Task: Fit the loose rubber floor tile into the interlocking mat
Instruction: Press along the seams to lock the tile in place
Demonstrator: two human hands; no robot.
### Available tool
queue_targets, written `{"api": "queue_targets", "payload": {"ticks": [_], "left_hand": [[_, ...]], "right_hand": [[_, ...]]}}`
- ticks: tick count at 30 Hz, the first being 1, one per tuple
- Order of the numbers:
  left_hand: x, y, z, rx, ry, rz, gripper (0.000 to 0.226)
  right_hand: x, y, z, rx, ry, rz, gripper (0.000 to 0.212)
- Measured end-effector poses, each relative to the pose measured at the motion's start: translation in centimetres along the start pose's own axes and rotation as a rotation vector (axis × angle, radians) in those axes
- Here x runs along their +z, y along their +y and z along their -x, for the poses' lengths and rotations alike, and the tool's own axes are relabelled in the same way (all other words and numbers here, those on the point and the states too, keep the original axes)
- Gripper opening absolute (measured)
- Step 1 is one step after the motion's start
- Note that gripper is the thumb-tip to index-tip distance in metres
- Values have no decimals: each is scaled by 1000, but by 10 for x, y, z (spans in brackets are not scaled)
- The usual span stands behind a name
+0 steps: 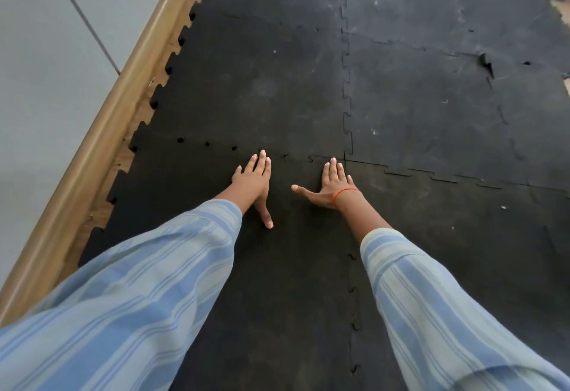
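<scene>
A black rubber floor tile (290, 282) lies under both my hands, near me on the left column of the interlocking mat (431, 107). My left hand (254, 182) lies flat on it, palm down, fingers apart, close to the tile's far toothed seam (234, 147). My right hand (331, 184) rests flat as well, thumb spread to the left, its fingertips at the same seam near the corner where the tiles meet. Small gaps show along the left part of that seam. Neither hand holds anything.
A tan skirting board (101, 134) and grey wall (40, 60) run along the left, with a strip of wooden floor (123, 156) beside the mat's toothed edge. A torn or lifted spot (486, 64) shows in the mat at far right.
</scene>
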State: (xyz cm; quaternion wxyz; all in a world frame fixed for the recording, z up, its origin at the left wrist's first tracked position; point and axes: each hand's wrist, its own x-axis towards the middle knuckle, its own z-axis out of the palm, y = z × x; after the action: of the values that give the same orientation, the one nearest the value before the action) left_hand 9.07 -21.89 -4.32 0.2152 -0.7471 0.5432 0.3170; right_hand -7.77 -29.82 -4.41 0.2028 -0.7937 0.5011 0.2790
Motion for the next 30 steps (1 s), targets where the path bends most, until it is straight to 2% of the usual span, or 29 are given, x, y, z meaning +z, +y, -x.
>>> {"api": "queue_targets", "payload": {"ticks": [5,9,11,14,16,19,21,24,30], "left_hand": [[7,-10,-3,57,47,14,164],[13,-21,-1,125,122,26,161],[18,-39,4,60,147,75,159],[24,-80,11,-118,137,171,163],[26,-102,15,-180,99,218,168],[28,-112,11,-185,61,225,170],[27,-114,5,-178,56,217,169],[27,-117,1,-176,59,197,165],[22,-118,6,-138,70,156,158]], "right_hand": [[5,-8,-2,-125,89,-57,105],[22,-13,-3,-121,162,-52,103],[14,-14,-1,-121,103,-58,104],[-3,-25,-3,-28,16,-53,108],[-13,-44,-5,-28,11,-76,100],[-11,-88,-8,-243,72,-138,72],[3,-109,-8,-306,56,-138,66],[16,-111,-17,-294,68,-64,66],[-11,-121,-31,-225,-97,-31,65]]}}
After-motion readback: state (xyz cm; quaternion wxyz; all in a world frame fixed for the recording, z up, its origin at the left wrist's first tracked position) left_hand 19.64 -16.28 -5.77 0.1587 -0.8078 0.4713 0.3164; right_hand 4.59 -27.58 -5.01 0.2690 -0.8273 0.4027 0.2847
